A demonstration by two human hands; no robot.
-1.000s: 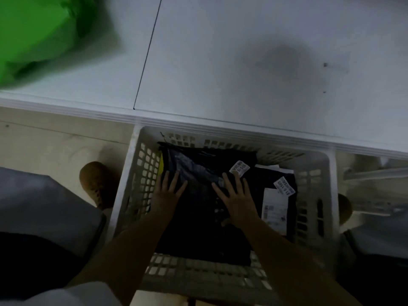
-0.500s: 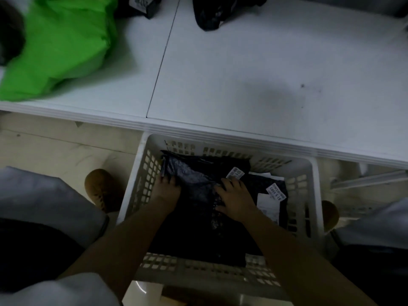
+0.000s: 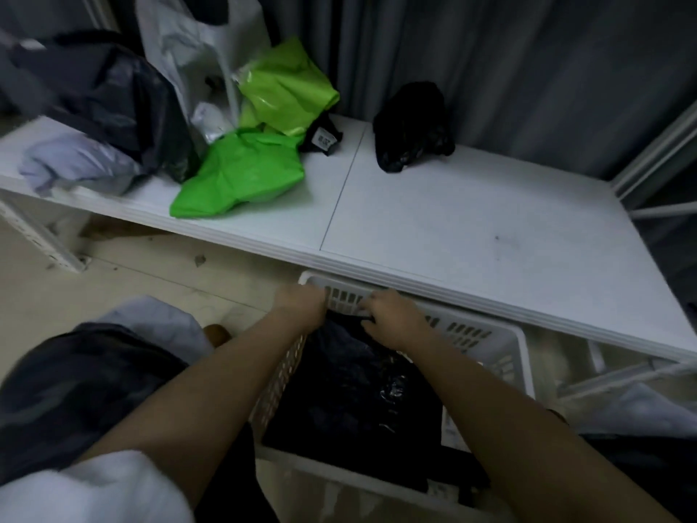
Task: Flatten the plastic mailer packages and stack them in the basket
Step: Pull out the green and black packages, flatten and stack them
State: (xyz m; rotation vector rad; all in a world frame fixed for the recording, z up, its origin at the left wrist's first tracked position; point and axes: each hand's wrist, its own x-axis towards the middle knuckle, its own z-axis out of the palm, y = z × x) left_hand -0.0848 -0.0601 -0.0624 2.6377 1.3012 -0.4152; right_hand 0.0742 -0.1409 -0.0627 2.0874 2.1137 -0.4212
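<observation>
A white slatted basket (image 3: 524,356) stands on the floor, partly under the white table's (image 3: 471,228) front edge. Black plastic mailers (image 3: 350,390) lie stacked flat inside it. My left hand (image 3: 300,302) and my right hand (image 3: 392,315) are both at the basket's far wall, above the top mailer's far edge. My right hand's fingers curl onto that edge. The fingers of my left hand are hidden. On the table lie two green mailers (image 3: 245,175), a crumpled black mailer (image 3: 411,126) and a small black one with a label (image 3: 322,137).
A dark bag (image 3: 113,96), a white bag (image 3: 196,43) and a pale grey mailer (image 3: 75,164) crowd the table's left end. A grey curtain (image 3: 528,69) hangs behind. My knees flank the basket, and a brown shoe (image 3: 217,334) shows to its left.
My head has tilted up, bringing the table's pile into view. Both hands went from pressing flat on the top mailer to curling at its far edge near the basket's far wall.
</observation>
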